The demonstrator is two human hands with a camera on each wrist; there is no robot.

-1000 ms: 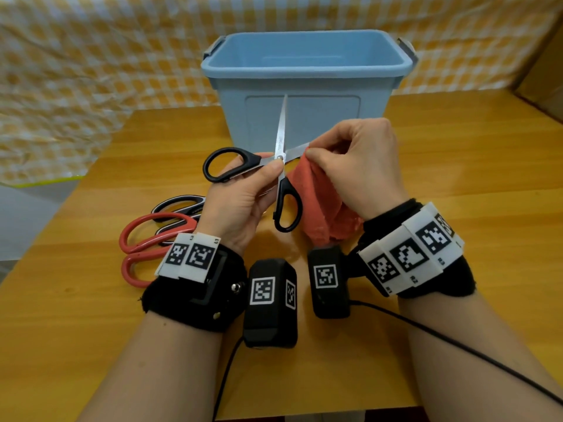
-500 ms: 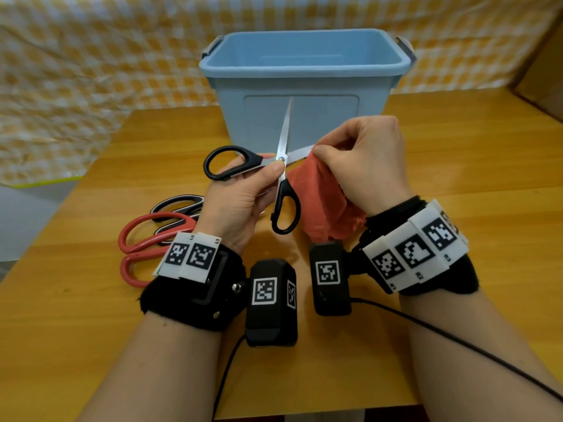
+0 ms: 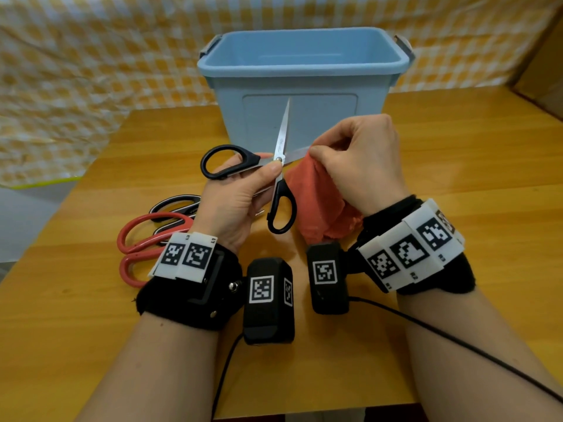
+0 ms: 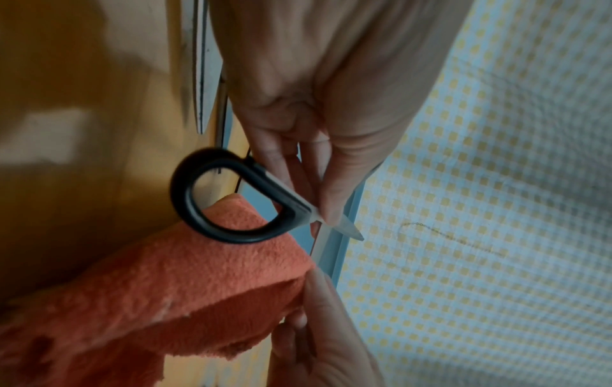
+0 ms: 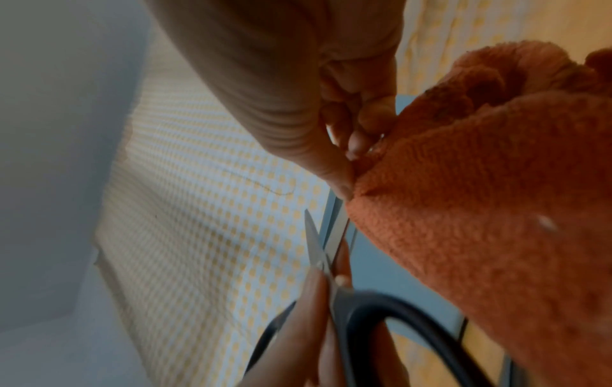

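**A:** What is on the left of the wooden table [image 3: 457, 178]?

**B:** Two spare pairs of scissors lie flat there, close together: a red pair [image 3: 146, 253] and, just behind it, a pair with black-and-white handles [image 3: 175, 198]. No hand touches either.

**A:** And the hands?

**B:** Both are raised over the middle of the table. The left hand [image 3: 237, 199] pinches the black scissors [image 3: 279, 153] at the pivot, with the thumb on top and the fingers beneath. No finger goes through the handle loops. The scissors are spread wide. One blade points up toward a blue bin [image 3: 335, 117] standing behind, and the other points right.

**A:** What is further right?

**B:** The right hand [image 3: 365, 159] pinches an orange cloth [image 3: 313, 202] around the right-pointing blade, a short way out from the pivot. Its fingertips are closed tight on the fabric. The blade's tip is hidden under the hand, and the rest of the cloth hangs below the wrist.

**A:** Which step is this?

**B:** It looks like wiping that blade clean. The next move probably calls for drawing the cloth outward to the tip. The left hand would hold the scissors steady, with fabric between the fingers and the sharp edge.
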